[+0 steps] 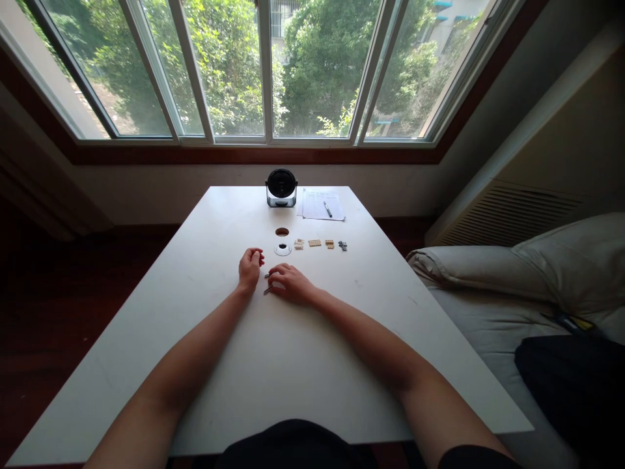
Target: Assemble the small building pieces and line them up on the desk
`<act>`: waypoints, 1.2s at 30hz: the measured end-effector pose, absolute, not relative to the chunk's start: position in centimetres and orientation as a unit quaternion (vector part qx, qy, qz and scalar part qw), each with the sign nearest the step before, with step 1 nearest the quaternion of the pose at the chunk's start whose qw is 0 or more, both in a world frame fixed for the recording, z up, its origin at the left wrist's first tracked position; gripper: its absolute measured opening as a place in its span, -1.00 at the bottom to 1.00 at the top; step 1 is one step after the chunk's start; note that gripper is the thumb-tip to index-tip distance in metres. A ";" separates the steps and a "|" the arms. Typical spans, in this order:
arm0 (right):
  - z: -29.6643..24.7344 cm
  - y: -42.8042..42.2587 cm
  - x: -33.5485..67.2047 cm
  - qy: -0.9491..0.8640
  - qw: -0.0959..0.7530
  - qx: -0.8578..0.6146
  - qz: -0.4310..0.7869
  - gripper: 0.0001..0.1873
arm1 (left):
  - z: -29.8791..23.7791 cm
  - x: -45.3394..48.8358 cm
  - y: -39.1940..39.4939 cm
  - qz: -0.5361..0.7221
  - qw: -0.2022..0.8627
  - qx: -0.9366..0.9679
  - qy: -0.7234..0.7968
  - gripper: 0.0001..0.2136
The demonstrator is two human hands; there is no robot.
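Observation:
Both my forearms lie on a white table [195,339]. My left hand [250,267] rests on its edge with the fingers curled in; I see nothing in it. My right hand [290,283] lies palm down just right of it, fingertips pinched on small dark pieces [267,283] on the tabletop, too small to name. Beyond the hands sits a row of small building bricks: a pale one [299,243], a tan plate [314,243], a small tan one [330,244] and a dark grey one [342,245].
A round cable hole [282,231] and its white cap [282,249] lie ahead of my hands. A small black fan [281,187] and a sheet of paper with a pen [327,209] stand at the far edge under the window. Bedding [512,273] lies to the right.

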State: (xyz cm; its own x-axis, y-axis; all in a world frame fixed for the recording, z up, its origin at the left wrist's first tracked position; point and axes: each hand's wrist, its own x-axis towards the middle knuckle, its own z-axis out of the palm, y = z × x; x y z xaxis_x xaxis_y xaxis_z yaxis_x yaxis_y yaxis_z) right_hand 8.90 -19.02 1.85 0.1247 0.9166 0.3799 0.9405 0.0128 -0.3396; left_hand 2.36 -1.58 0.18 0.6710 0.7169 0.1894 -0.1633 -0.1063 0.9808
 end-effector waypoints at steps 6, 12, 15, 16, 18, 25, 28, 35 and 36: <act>1.5 -19.2 10.1 -0.625 0.277 -0.729 -0.033 -0.91 | 0.3 2.3 -1.6 0.335 0.627 0.671 0.209 -0.79; 1.6 -18.9 8.8 -0.678 0.275 -0.681 -0.030 -0.82 | 0.5 2.2 -1.7 0.338 0.626 0.670 0.211 -0.77; 1.6 -18.8 8.8 -0.671 0.277 -0.686 -0.033 -0.91 | 0.5 2.2 -1.7 0.337 0.625 0.671 0.214 -0.77; 1.6 -18.8 9.0 -0.665 0.278 -0.693 -0.034 -0.93 | 0.5 2.2 -1.7 0.336 0.624 0.672 0.214 -0.76; 1.6 -19.0 9.5 -0.649 0.278 -0.707 -0.033 -0.93 | 0.5 2.3 -1.7 0.333 0.624 0.674 0.214 -0.75; 1.1 -19.4 11.4 -0.611 0.287 -0.736 -0.043 -0.89 | 0.4 2.4 -1.6 0.318 0.626 0.684 0.197 -0.77; 0.7 -19.5 11.9 -0.588 0.302 -0.748 -0.051 -0.79 | 0.5 2.4 -1.7 0.312 0.614 0.699 0.192 -0.78; 0.4 -19.9 13.4 -0.512 0.336 -0.788 -0.060 -0.74 | 1.2 1.9 -2.7 0.259 0.493 0.814 0.167 -0.84; 0.4 -20.1 13.7 -0.503 0.340 -0.792 -0.061 -0.76 | 1.3 1.8 -2.8 0.249 0.465 0.834 0.161 -0.85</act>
